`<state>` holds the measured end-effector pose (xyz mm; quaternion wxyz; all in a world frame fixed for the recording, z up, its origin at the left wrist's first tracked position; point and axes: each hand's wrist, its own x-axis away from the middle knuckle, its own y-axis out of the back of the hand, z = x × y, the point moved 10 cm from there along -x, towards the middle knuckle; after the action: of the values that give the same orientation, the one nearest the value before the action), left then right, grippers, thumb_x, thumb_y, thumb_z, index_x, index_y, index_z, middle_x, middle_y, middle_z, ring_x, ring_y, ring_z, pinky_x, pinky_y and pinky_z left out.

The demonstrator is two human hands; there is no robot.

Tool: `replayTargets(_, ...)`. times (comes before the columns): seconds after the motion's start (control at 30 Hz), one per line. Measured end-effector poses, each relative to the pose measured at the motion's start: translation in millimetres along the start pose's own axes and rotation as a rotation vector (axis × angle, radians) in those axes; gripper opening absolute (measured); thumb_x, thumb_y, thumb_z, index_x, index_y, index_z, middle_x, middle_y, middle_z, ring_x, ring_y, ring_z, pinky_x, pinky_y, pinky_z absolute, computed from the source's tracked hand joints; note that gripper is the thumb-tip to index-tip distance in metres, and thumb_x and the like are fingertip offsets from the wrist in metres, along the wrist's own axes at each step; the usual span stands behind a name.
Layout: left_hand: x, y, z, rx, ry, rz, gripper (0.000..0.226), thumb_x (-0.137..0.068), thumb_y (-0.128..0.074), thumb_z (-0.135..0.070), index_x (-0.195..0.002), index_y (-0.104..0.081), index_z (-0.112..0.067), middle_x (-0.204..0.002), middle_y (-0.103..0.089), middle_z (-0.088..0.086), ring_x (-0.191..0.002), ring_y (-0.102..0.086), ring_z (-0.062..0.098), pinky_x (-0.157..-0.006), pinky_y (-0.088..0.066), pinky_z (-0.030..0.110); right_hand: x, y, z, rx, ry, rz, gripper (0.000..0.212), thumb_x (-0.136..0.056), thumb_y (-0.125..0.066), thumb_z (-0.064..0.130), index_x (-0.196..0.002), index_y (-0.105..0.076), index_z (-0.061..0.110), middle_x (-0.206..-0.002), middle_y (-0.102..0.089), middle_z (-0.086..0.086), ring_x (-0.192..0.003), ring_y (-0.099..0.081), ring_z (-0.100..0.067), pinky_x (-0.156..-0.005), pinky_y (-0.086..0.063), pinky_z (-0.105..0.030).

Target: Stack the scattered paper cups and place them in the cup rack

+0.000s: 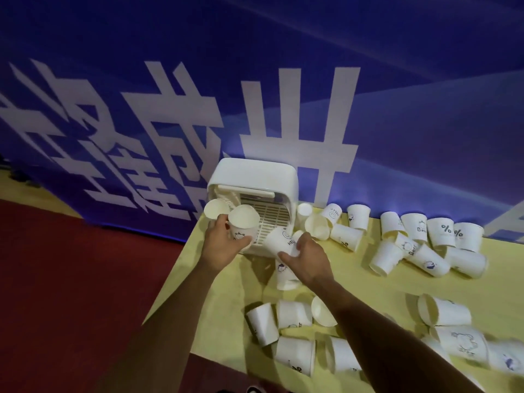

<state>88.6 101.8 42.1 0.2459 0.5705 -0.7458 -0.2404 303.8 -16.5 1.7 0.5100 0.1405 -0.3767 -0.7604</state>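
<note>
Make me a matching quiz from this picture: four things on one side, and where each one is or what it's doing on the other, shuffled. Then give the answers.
Things:
1. left hand
2. right hand
3. cup rack
4. pair of percent-sign cups

States:
A. stands against the blue banner at the table's far left corner
B. grips a tilted cup marked HEL
C. sit side by side toward the table's far right
D. holds a mouth-up cup with a drawing

Pairs: 1-D, 2-B, 3-A, 4-C
</note>
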Motion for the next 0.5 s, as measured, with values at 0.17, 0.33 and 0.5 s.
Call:
replayTargets(0.17,-21.1,9.4,1.3,0.043,-0.023,-0.019,0.071,-0.069,-0.086,-0.025,-0.131,-0.051,-0.020,-0.122,-0.059,0.001,-0.109,-0.060,0.018,-0.089,-0.053,0.033,-9.7,-17.9,8.4,-0.041,0.007,0.041,0.052,-0.078,-0.073,0.051,-0.105,-0.041,0.020,-0.100,-0.064,-0.001,-0.090,-0.062,-0.023,-0.072,-0.048,-0.034)
replayTargets(0.33,-58.7,7.1,3.8,0.078,-0.033,0.019,0.069,-0.069,-0.081,-0.025,-0.130,-0.050,-0.024,-0.119,-0.060,-0.004,-0.110,-0.057,0.017,-0.091,-0.052,0.035,-25.6,-20.0,21.2,-0.109,-0.004,0.002,0.066,-0.076,-0.073,0.051,-0.126,-0.039,0.023,-0.094,-0.061,0.006,-0.090,-0.064,-0.021,-0.074,-0.049,-0.032)
replayTargets(0.5,-81.6,0.9,13.0,0.020,-0.039,0.082,0.076,-0.068,-0.082,-0.027,-0.135,-0.048,-0.019,-0.124,-0.060,0.002,-0.115,-0.056,0.023,-0.097,-0.050,0.044,-31.5,-21.4,34.7,-0.162,-0.018,-0.031,0.073,-0.069,-0.071,0.058,-0.130,-0.039,0.030,-0.099,-0.059,0.011,-0.089,-0.061,-0.012,-0.068,-0.045,-0.024)
